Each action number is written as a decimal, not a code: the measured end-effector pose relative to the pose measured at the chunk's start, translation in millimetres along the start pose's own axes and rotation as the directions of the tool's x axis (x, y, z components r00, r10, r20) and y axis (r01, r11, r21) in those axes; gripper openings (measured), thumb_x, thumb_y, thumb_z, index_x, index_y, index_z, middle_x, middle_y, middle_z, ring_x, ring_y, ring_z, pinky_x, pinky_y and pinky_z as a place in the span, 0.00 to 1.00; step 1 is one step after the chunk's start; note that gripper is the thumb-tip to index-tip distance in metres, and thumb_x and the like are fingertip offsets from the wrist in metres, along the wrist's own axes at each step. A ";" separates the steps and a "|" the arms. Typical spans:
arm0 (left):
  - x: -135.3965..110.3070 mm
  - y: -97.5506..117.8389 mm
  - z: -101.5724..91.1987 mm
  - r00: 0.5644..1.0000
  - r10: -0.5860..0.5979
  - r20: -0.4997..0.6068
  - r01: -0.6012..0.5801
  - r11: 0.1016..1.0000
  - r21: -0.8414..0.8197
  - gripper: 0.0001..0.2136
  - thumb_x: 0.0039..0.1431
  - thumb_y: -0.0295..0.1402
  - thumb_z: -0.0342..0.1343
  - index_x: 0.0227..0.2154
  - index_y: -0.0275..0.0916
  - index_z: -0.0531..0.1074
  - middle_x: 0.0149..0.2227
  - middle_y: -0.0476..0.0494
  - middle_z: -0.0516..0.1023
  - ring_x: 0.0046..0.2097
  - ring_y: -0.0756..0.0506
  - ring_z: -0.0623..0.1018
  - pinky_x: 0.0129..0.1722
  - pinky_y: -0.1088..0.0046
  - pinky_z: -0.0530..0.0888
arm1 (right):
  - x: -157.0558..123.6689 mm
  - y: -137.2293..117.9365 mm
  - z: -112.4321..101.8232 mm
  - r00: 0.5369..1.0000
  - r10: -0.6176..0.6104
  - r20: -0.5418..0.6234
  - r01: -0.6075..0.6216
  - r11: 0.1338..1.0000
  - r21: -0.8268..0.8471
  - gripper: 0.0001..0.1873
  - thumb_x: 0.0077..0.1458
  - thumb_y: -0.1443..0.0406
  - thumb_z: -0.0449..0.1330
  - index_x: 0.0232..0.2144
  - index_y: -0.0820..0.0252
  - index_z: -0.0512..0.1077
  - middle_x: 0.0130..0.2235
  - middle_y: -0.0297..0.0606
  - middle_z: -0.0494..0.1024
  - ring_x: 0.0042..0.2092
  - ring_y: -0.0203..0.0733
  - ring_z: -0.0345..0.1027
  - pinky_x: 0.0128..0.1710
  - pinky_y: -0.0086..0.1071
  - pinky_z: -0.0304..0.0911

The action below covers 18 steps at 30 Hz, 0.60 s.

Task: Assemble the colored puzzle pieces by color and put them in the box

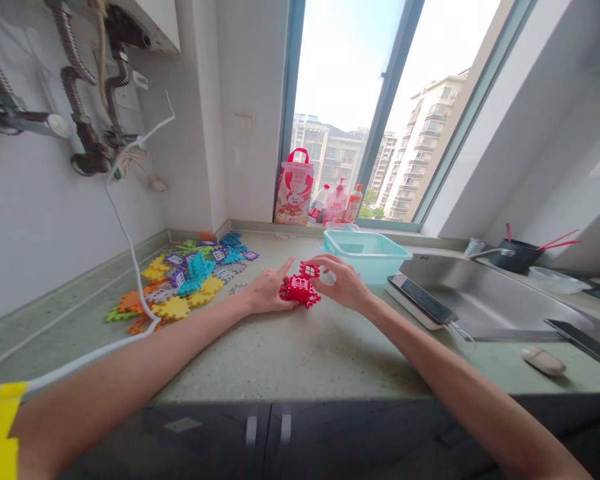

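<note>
Pieces (300, 288) touching the left hand (267, 291) look light, stiff, best held by edges; right hand (344, 283) pinches a red piece (309, 271); can't tell left's grip

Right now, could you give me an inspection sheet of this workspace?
Surface: speckled pale green counter.
Job's things: red pieces bunched together; one red piece raised above them.
Clutter: multicoloured heap on the left; phone by the sink.
Hands: left hand at the bunch, grip unclear; right hand pinching the raised piece.
Cables: white cable running down past the heap.
Surroundings: window ahead; teal basin beyond the right hand.
</note>
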State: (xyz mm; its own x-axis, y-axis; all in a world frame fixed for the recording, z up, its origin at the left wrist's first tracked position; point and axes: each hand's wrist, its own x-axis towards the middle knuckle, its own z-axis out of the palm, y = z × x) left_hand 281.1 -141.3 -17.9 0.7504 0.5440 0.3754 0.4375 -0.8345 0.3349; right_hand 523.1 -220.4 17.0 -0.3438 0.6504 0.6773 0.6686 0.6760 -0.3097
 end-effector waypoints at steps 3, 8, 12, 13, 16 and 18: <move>0.1 -2.3 1.4 1.000 0.003 -0.005 -0.003 1.000 -0.016 0.56 0.57 0.48 0.66 0.78 0.36 0.37 0.46 0.41 0.85 0.47 0.34 0.84 0.50 0.60 0.75 | 1.1 -0.9 6.8 0.999 -0.027 -0.041 0.028 0.999 0.018 0.16 0.65 0.61 0.63 0.54 0.54 0.77 0.54 0.44 0.81 0.53 0.45 0.77 0.56 0.41 0.72; 0.7 -3.8 0.8 1.000 0.006 0.011 -0.005 0.999 -0.043 0.56 0.58 0.51 0.65 0.78 0.36 0.35 0.47 0.41 0.85 0.47 0.35 0.84 0.49 0.61 0.75 | -0.1 5.0 12.6 0.998 -0.031 0.062 0.031 1.000 0.004 0.11 0.65 0.61 0.63 0.49 0.55 0.79 0.53 0.45 0.82 0.52 0.46 0.78 0.56 0.42 0.72; 0.8 -3.5 1.1 0.999 0.022 0.025 -0.021 0.998 -0.054 0.56 0.58 0.50 0.65 0.78 0.37 0.37 0.46 0.41 0.86 0.49 0.34 0.84 0.50 0.61 0.75 | -4.9 12.3 13.7 0.977 0.005 0.212 0.003 0.999 -0.037 0.13 0.65 0.62 0.64 0.51 0.55 0.79 0.57 0.47 0.80 0.56 0.49 0.77 0.61 0.46 0.69; 0.8 -3.2 1.5 0.999 0.018 0.026 -0.017 0.999 -0.044 0.55 0.59 0.51 0.65 0.78 0.37 0.37 0.46 0.40 0.86 0.50 0.33 0.84 0.51 0.61 0.75 | -5.8 12.8 13.1 0.979 0.010 0.203 -0.001 0.999 -0.045 0.16 0.64 0.61 0.65 0.53 0.54 0.78 0.60 0.48 0.78 0.59 0.51 0.76 0.62 0.48 0.68; 0.2 -2.5 1.1 1.000 -0.002 0.009 0.002 0.999 0.041 0.56 0.58 0.55 0.64 0.78 0.35 0.40 0.50 0.34 0.84 0.53 0.31 0.82 0.54 0.58 0.74 | -7.3 11.3 9.1 0.992 -0.005 0.128 0.012 0.999 -0.053 0.28 0.63 0.59 0.66 0.63 0.52 0.71 0.67 0.50 0.71 0.66 0.55 0.68 0.67 0.53 0.63; -0.8 -3.3 -2.4 1.000 0.028 -0.012 -0.026 0.991 0.128 0.59 0.55 0.61 0.65 0.77 0.35 0.42 0.58 0.28 0.79 0.60 0.29 0.78 0.61 0.55 0.70 | -7.7 9.0 6.1 0.997 -0.028 0.074 0.033 0.997 -0.066 0.37 0.60 0.57 0.68 0.69 0.50 0.65 0.70 0.50 0.67 0.69 0.57 0.64 0.68 0.55 0.61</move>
State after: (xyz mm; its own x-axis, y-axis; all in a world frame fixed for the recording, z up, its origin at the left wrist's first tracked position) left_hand 277.9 -138.8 -17.2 0.7562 0.5217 0.3949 0.4778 -0.8526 0.2115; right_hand 527.8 -217.2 4.9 -0.4103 0.6555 0.6341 0.6993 0.6724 -0.2426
